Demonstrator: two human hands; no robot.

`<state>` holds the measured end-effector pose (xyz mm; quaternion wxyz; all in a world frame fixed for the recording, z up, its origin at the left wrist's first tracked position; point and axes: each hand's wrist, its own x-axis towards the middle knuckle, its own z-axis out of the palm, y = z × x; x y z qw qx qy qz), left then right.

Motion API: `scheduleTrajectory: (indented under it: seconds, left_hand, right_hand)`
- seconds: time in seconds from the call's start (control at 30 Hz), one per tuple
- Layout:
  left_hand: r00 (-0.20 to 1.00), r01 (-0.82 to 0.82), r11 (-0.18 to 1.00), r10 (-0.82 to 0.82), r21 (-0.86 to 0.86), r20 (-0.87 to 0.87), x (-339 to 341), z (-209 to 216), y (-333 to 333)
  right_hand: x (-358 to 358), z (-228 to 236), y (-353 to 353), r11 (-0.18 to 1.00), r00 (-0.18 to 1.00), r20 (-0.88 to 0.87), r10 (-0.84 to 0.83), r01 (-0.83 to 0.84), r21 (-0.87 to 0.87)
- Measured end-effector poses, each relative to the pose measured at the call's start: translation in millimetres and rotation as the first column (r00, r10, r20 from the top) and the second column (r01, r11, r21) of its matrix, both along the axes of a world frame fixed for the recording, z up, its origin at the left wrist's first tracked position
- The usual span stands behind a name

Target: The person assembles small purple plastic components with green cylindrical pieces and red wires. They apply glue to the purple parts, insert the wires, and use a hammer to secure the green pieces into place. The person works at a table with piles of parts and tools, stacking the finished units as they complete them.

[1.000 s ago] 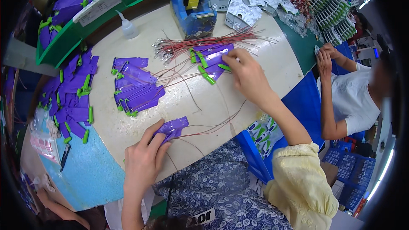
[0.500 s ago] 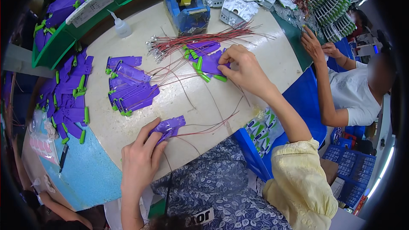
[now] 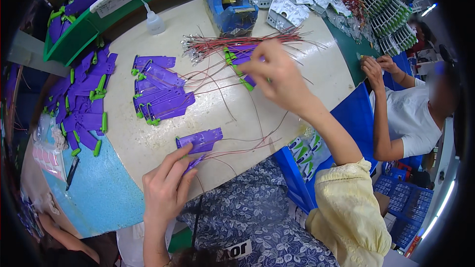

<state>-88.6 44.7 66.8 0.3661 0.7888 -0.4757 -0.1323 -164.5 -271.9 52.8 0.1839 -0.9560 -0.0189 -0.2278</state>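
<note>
Close to the near table edge, my left hand [image 3: 166,184] is closed on a small purple plastic piece [image 3: 195,163], tilted on edge between thumb and fingers. A second purple plastic piece [image 3: 210,138] lies flat just beyond, with a fingertip against it. Thin dark red wires [image 3: 242,154] trail rightward from these pieces. My right hand [image 3: 279,79], blurred by motion, is over purple pieces with green ends [image 3: 240,55]; whether it holds anything is unclear. A bundle of red wires with silvery ends [image 3: 198,47] lies beyond it. Wired purple pieces [image 3: 163,89] are fanned out left of centre.
A pile of purple and green pieces [image 3: 81,94] covers the left side near a green bin [image 3: 64,49]. A squeeze bottle [image 3: 155,22], blue tape dispenser [image 3: 230,15] and grey moulded housings [image 3: 287,12] stand behind. A co-worker [image 3: 408,109] works at the right.
The right hand has lifted from the purple and green pieces and moved slightly left. At the left hand, one purple piece now lies flat and another shows tilted in the fingers. The view has shifted slightly.
</note>
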Motion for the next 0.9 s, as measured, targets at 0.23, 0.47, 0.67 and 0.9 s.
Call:
scheduleTrajectory:
  seconds: [0.23,0.47,0.67,0.9]
  left_hand:
    - [1.0,0.016,1.0,-0.017,-0.019,-0.021,-4,3,0]
    - [0.999,0.013,1.0,-0.012,0.024,-0.048,-5,-2,2]
    - [0.999,0.016,0.999,-0.015,0.029,-0.047,-5,-3,1]
    - [0.998,0.01,0.999,-0.008,0.045,-0.054,-7,-1,1]
  right_hand:
    - [29,-8,-18,0.979,0.975,-0.096,-0.199,0.201,0.02]
    - [4,-10,-25,0.98,0.971,-0.141,-0.193,0.183,-0.081]
    - [-21,-13,-3,0.967,0.959,-0.205,-0.197,0.225,0.124]
    - [-24,-4,-11,0.978,0.941,-0.296,-0.163,0.194,0.077]
